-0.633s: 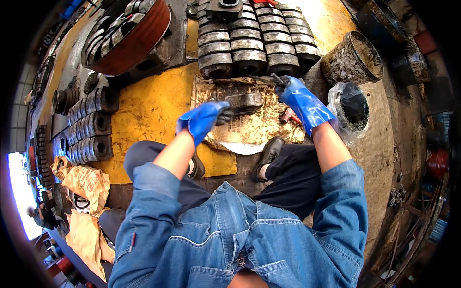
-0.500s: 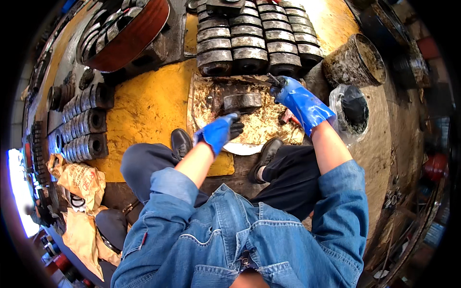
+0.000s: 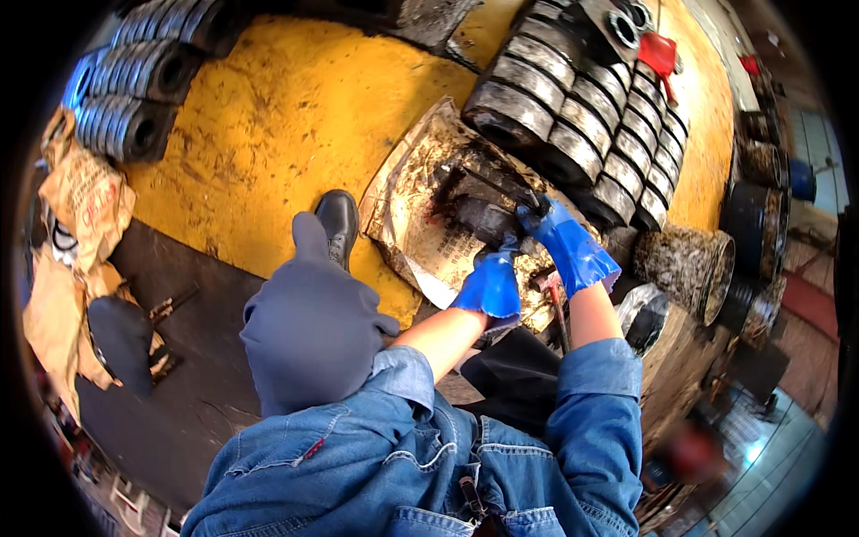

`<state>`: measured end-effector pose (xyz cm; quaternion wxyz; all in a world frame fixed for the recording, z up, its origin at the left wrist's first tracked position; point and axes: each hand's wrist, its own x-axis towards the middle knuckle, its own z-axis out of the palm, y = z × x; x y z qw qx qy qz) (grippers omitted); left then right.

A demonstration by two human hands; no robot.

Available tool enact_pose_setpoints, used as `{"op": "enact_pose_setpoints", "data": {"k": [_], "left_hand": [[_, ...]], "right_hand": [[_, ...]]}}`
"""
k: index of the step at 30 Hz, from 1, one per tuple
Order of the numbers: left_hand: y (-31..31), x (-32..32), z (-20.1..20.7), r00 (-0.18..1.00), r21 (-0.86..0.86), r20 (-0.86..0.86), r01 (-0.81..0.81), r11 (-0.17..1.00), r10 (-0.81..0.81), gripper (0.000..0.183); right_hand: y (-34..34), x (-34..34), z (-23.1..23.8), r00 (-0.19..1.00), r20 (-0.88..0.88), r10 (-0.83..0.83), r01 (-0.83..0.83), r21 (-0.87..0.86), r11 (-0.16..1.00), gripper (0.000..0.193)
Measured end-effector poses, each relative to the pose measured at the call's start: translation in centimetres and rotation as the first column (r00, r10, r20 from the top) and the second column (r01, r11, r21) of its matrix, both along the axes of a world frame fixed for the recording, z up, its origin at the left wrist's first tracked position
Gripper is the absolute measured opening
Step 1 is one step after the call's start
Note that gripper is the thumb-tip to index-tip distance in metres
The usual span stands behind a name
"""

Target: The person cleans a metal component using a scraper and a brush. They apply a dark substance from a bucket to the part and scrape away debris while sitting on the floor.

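A thick, dark, greasy metal ring (image 3: 484,219) lies on a stained sheet of brown sack paper (image 3: 407,201) in front of me. My left hand (image 3: 492,282), in a blue rubber glove with blackened fingers, is closed on the ring's near right edge; part of its fingers blends into the dark metal. In a matching glove, my right hand (image 3: 559,233) grips a long dark bar-like tool (image 3: 490,184), whose far end reaches left across and above the ring. A hammer with a red head (image 3: 544,281) lies just below my right wrist.
Rows of stacked metal rings (image 3: 573,107) stand beyond the paper, with a red object (image 3: 658,55) on top. At right are a grimy bucket (image 3: 684,268) and a bag-lined container (image 3: 646,318). More ring stacks (image 3: 134,125) and paper sacks (image 3: 85,197) lie left.
My view has turned, so the stacks appear farther right. My left hand has come onto the ring's edge, and my right hand has brought the bar-like tool over the ring.
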<state>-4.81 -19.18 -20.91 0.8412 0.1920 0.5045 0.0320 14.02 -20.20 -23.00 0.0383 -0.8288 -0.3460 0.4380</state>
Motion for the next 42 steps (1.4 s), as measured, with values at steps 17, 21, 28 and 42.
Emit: {"op": "enact_pose_setpoints", "data": {"k": [17,21,28,42], "left_hand": [[5.2,3.9,2.1,0.874,0.548,-0.198,0.474,0.689,-0.444,0.053],[9.4,5.8,2.8,0.618,0.538,-0.566,0.779,0.323,-0.546,0.054],[11.6,3.8,1.2,0.911,0.760,-0.300,0.408,0.506,-0.284,0.026],[11.1,1.4,1.9,0.911,0.573,0.195,0.193,0.796,-0.362,0.047]], "right_hand": [[-5.6,-1.8,6.4,0.837,0.030,-0.546,0.538,0.135,0.832,0.031],[-3.5,-2.2,3.0,0.500,0.131,-0.856,0.864,-0.005,0.504,0.036],[-0.8,-5.1,7.5,-0.216,-0.603,-0.768,0.969,-0.037,-0.243,0.028],[-8.0,-4.6,15.9,0.509,-0.282,-0.813,0.751,0.607,0.260,0.028]]}}
